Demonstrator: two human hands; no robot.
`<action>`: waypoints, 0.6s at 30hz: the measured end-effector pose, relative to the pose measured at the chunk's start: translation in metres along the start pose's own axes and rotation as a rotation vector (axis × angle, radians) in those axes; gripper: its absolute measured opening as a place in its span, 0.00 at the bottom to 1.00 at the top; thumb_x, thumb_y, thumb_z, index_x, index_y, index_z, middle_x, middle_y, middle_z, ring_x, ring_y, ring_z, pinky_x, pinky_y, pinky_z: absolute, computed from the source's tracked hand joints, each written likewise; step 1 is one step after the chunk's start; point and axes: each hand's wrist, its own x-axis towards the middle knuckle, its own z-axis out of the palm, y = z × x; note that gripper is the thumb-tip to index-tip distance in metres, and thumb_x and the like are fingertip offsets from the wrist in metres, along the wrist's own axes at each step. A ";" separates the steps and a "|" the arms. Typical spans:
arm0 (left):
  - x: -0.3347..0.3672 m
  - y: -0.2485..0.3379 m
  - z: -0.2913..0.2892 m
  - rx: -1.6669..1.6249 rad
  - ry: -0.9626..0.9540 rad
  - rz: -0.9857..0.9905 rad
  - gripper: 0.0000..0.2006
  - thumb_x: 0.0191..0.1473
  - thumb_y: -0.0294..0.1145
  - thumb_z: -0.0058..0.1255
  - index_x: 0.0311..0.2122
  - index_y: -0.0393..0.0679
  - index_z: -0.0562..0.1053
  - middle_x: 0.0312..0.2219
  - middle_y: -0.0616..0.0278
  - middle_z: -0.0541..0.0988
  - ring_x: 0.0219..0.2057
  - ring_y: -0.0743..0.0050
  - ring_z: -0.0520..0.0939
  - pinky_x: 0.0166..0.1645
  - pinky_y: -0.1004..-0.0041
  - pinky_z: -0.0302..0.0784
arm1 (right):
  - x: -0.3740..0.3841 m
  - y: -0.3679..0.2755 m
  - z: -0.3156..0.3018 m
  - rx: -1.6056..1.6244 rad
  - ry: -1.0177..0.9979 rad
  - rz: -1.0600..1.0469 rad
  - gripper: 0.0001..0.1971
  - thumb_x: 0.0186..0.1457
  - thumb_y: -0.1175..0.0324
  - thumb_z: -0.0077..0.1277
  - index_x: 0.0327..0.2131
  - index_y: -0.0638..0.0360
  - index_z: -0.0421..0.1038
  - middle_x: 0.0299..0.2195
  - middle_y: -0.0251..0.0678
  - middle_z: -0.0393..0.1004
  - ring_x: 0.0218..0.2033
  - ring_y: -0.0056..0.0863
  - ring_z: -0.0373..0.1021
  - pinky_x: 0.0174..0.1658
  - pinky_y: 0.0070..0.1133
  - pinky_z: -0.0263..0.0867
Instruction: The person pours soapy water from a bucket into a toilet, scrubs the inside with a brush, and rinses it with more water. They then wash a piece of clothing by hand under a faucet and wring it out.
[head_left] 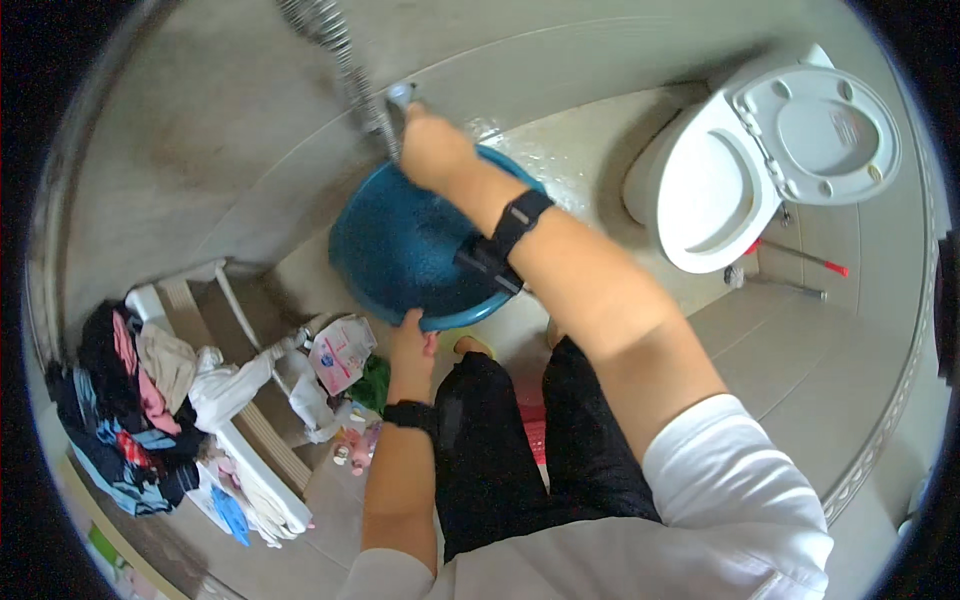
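A blue plastic basin [395, 245] is before me on the bathroom floor, near the wall. My left hand [410, 350] grips its near rim, thumb over the edge. Above the far rim, my right hand [435, 150] is closed around what looks like a hand shower [400, 95]; the hand hides part of it. A ribbed metal hose [345, 70] runs down along the wall to this hand. Water [525, 160] splashes on the floor just beyond the basin's far right side. A dark band with a small device hangs at my right wrist, over the basin.
At the right stands a white toilet [705, 200] with its lid up, a red-handled stick [805, 257] behind it. A heap of clothes [150, 400] covers a white rack [265, 460] at the left. A pink-and-white packet [342, 352] and bottles [358, 445] are beside my left forearm.
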 end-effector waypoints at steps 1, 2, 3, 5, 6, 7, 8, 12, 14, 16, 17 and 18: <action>-0.004 -0.001 -0.005 0.018 -0.007 0.004 0.16 0.43 0.32 0.49 0.39 0.42 0.63 0.23 0.63 0.69 0.15 0.79 0.67 0.13 0.81 0.61 | -0.013 0.009 0.006 0.191 0.044 -0.078 0.19 0.50 0.69 0.42 0.47 0.63 0.61 0.43 0.48 0.67 0.41 0.46 0.67 0.44 0.33 0.64; -0.009 -0.005 -0.012 0.068 0.010 0.061 0.16 0.43 0.30 0.49 0.39 0.42 0.63 0.23 0.62 0.69 0.15 0.79 0.67 0.12 0.81 0.60 | -0.030 0.018 0.012 0.379 0.085 -0.155 0.22 0.50 0.69 0.43 0.49 0.65 0.58 0.48 0.50 0.63 0.45 0.47 0.65 0.47 0.32 0.62; -0.014 -0.010 -0.015 0.116 0.023 0.119 0.17 0.42 0.29 0.50 0.40 0.41 0.63 0.23 0.61 0.70 0.14 0.79 0.67 0.12 0.81 0.59 | -0.051 0.035 0.013 0.393 -0.014 -0.126 0.25 0.51 0.66 0.44 0.51 0.65 0.53 0.49 0.52 0.61 0.48 0.48 0.61 0.51 0.32 0.58; -0.035 -0.013 -0.004 0.188 0.053 0.146 0.18 0.42 0.28 0.50 0.40 0.41 0.63 0.24 0.61 0.70 0.14 0.79 0.67 0.12 0.81 0.59 | -0.104 0.094 0.044 0.167 -0.045 0.013 0.34 0.50 0.54 0.45 0.54 0.67 0.49 0.53 0.56 0.54 0.54 0.50 0.53 0.55 0.35 0.51; -0.041 -0.012 0.003 0.230 0.108 0.176 0.18 0.41 0.27 0.50 0.41 0.41 0.63 0.24 0.62 0.70 0.14 0.79 0.67 0.12 0.81 0.58 | -0.138 0.118 0.053 0.127 -0.173 0.067 0.38 0.47 0.48 0.47 0.54 0.67 0.51 0.53 0.58 0.53 0.55 0.50 0.52 0.56 0.36 0.49; -0.042 -0.013 0.013 0.247 0.088 0.182 0.18 0.41 0.27 0.50 0.41 0.41 0.63 0.24 0.62 0.70 0.14 0.79 0.67 0.12 0.81 0.58 | -0.171 0.142 0.061 0.108 -0.381 0.048 0.42 0.43 0.43 0.48 0.53 0.67 0.52 0.54 0.54 0.52 0.55 0.49 0.52 0.55 0.39 0.50; -0.045 -0.015 0.018 0.318 0.046 0.145 0.16 0.42 0.27 0.50 0.40 0.42 0.64 0.24 0.63 0.71 0.13 0.79 0.66 0.11 0.80 0.58 | -0.201 0.143 0.045 0.180 -0.560 0.033 0.43 0.39 0.37 0.47 0.49 0.68 0.58 0.49 0.55 0.59 0.51 0.49 0.57 0.54 0.41 0.50; -0.073 -0.021 0.067 0.404 -0.015 0.038 0.16 0.42 0.28 0.51 0.40 0.44 0.65 0.25 0.64 0.71 0.14 0.79 0.68 0.12 0.81 0.59 | -0.274 0.164 0.042 -0.022 -0.411 -0.172 0.22 0.39 0.52 0.53 0.35 0.58 0.68 0.33 0.43 0.72 0.39 0.39 0.69 0.43 0.38 0.60; -0.090 -0.017 0.085 0.416 -0.070 0.038 0.17 0.43 0.28 0.51 0.41 0.44 0.65 0.24 0.65 0.71 0.15 0.79 0.68 0.13 0.81 0.60 | -0.278 0.175 0.030 -0.022 -0.444 -0.052 0.18 0.39 0.58 0.54 0.34 0.56 0.69 0.30 0.38 0.73 0.36 0.37 0.70 0.41 0.35 0.62; -0.114 -0.004 0.108 0.426 -0.129 0.043 0.17 0.44 0.28 0.51 0.42 0.43 0.64 0.24 0.66 0.70 0.15 0.79 0.67 0.15 0.81 0.60 | -0.284 0.186 0.008 0.073 -0.178 -0.194 0.06 0.41 0.66 0.48 0.26 0.54 0.67 0.26 0.35 0.74 0.29 0.36 0.72 0.33 0.31 0.66; -0.132 0.005 0.121 0.458 -0.263 0.132 0.21 0.46 0.27 0.49 0.48 0.42 0.61 0.30 0.61 0.72 0.17 0.78 0.70 0.18 0.81 0.63 | -0.285 0.188 -0.010 0.079 -0.160 -0.176 0.06 0.41 0.66 0.48 0.26 0.54 0.67 0.26 0.35 0.74 0.29 0.36 0.72 0.33 0.31 0.66; -0.151 0.014 0.133 0.488 -0.397 0.219 0.25 0.49 0.26 0.47 0.53 0.40 0.58 0.36 0.56 0.74 0.18 0.78 0.74 0.21 0.81 0.66 | -0.285 0.187 -0.031 0.150 -0.108 -0.148 0.06 0.41 0.66 0.49 0.25 0.55 0.67 0.25 0.35 0.73 0.28 0.37 0.72 0.31 0.31 0.66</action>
